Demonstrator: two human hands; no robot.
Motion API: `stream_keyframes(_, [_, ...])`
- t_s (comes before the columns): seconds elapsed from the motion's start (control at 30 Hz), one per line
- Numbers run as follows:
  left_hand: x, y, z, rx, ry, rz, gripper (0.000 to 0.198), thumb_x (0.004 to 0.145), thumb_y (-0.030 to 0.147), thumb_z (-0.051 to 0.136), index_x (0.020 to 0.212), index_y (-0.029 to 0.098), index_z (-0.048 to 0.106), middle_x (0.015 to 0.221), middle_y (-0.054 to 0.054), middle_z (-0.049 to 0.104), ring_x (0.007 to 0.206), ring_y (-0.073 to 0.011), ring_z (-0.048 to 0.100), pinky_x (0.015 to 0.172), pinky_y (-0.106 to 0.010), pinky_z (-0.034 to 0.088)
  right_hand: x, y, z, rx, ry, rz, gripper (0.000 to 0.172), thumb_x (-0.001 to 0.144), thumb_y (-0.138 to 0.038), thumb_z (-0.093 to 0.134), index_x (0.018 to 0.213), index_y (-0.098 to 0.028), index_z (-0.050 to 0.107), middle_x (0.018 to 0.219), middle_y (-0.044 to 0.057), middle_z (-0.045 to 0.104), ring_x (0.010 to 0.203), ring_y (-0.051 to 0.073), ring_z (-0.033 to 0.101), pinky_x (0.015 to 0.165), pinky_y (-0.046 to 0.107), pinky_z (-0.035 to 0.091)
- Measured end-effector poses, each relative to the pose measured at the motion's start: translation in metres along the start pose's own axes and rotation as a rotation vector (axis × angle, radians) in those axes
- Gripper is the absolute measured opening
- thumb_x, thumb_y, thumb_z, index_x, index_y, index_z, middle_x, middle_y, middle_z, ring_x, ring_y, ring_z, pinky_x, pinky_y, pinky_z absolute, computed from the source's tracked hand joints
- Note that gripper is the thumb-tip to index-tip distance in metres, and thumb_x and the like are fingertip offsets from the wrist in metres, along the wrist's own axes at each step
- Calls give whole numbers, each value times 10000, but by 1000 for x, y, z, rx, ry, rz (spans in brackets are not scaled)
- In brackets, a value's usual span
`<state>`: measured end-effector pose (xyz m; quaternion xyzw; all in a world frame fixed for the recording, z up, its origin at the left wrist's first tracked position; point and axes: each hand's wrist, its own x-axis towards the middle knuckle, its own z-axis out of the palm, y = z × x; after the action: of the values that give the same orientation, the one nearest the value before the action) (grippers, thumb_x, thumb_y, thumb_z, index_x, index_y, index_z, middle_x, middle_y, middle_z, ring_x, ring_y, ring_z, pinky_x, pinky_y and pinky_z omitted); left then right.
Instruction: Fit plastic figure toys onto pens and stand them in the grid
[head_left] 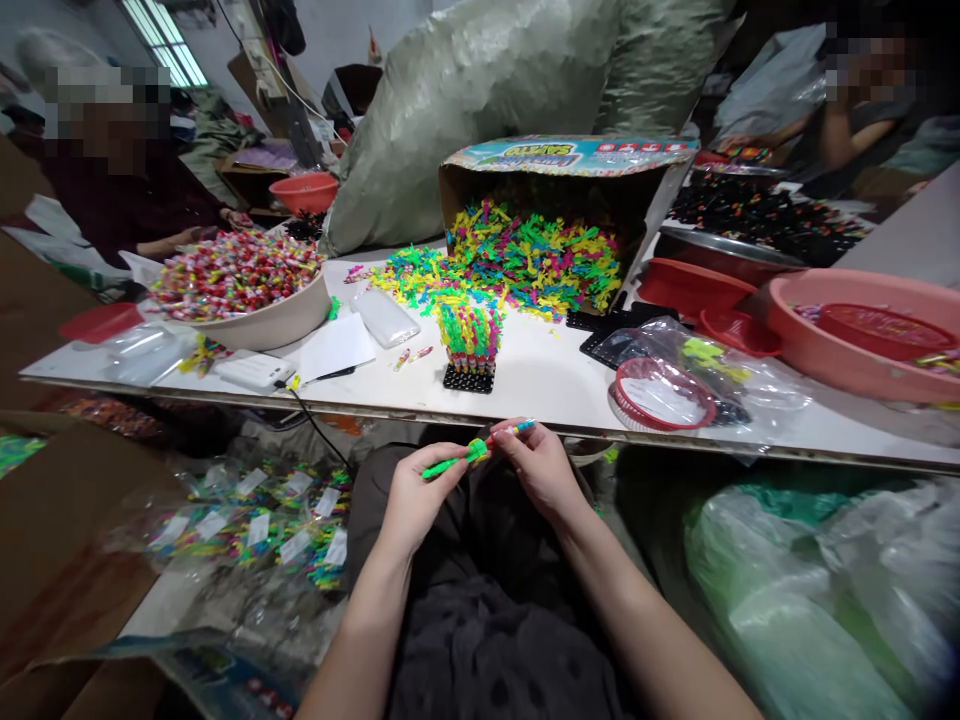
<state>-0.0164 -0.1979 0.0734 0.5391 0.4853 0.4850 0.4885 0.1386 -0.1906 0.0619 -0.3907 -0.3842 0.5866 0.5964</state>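
Observation:
Over my lap, in front of the table edge, my left hand (426,490) pinches a bright green plastic piece (448,464). My right hand (541,468) holds a small tube with a blue tip (519,427), its other end meeting the green piece. Beyond my hands, a black perforated rack (469,379) on the white table (390,386) carries upright rows of colourful figures (471,330) with red and white lower parts. A few loose small tubes (415,356) lie left of the rack.
An open box (570,160) spills colourful plastic pieces behind the rack. Left stands a basin (300,308) full of small tubes; right are a red-rimmed basket (621,402) and a pink basin (840,355). Two people sit across the table. Bagged pieces (259,530) lie lower left.

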Motion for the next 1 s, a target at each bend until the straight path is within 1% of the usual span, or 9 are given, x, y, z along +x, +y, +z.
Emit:
stream_keyframes(0.13, [0, -4, -2, -28, -9, -38, 159, 639, 254, 674, 756, 147, 685, 818, -69, 671, 787, -183, 608, 753, -272, 471, 0, 0, -2, -13, -62, 2, 176, 687, -319, 667, 785, -183, 615, 674, -9, 630, 620, 122, 582, 635, 248, 446])
stream_keyframes(0.3, [0, -9, -5, -46, -41, -46, 153, 639, 248, 672, 757, 151, 684, 822, -66, 669, 798, -176, 603, 765, -266, 466, -1, -1, -3, -44, -111, 3, 195, 676, -333, 672, 787, -184, 612, 690, -7, 630, 637, 120, 575, 644, 245, 438])
stream_keyframes(0.43, [1, -12, -8, -63, -34, -44, 146, 634, 240, 668, 747, 147, 680, 817, -66, 660, 792, -175, 596, 756, -262, 466, -1, -5, -4, -106, -156, 15, 203, 680, -339, 667, 802, -187, 612, 725, -3, 626, 672, 117, 568, 658, 236, 429])
stream_keyframes(0.57, [0, -8, -9, -57, -47, 14, 98, 636, 222, 662, 707, 154, 663, 800, -48, 642, 773, -155, 588, 722, -228, 459, -2, -7, -4, -147, -225, 22, 195, 700, -330, 652, 832, -193, 609, 759, 4, 626, 712, 119, 568, 674, 234, 423])
stream_keyframes(0.67, [-2, -3, -7, -29, -27, 14, 107, 628, 228, 670, 701, 151, 657, 770, -44, 639, 743, -155, 588, 687, -226, 462, -1, -6, -5, -97, -222, 16, 194, 703, -339, 648, 830, -199, 601, 765, 0, 626, 731, 124, 573, 700, 245, 425])
stream_keyframes(0.8, [-4, -3, -1, -94, 7, -82, 156, 619, 242, 686, 729, 135, 657, 728, -44, 649, 687, -149, 594, 650, -224, 466, 0, -4, -8, -72, -233, 20, 201, 684, -336, 667, 815, -198, 604, 767, 2, 628, 733, 128, 575, 710, 252, 424])
stream_keyframes(0.9, [-5, -6, 4, -263, 6, -205, 218, 603, 251, 708, 765, 119, 645, 699, -40, 652, 648, -131, 596, 634, -211, 467, 0, -4, -10, -81, -249, 14, 199, 680, -337, 667, 807, -196, 608, 777, 9, 626, 728, 130, 569, 706, 259, 424])
stream_keyframes(1.0, [-6, -7, 7, -449, -6, -337, 276, 575, 248, 734, 784, 102, 628, 721, -52, 659, 630, -125, 600, 633, -218, 480, -1, -5, -12, -96, -253, -2, 190, 677, -339, 667, 799, -206, 607, 788, 8, 623, 729, 130, 564, 706, 265, 428])
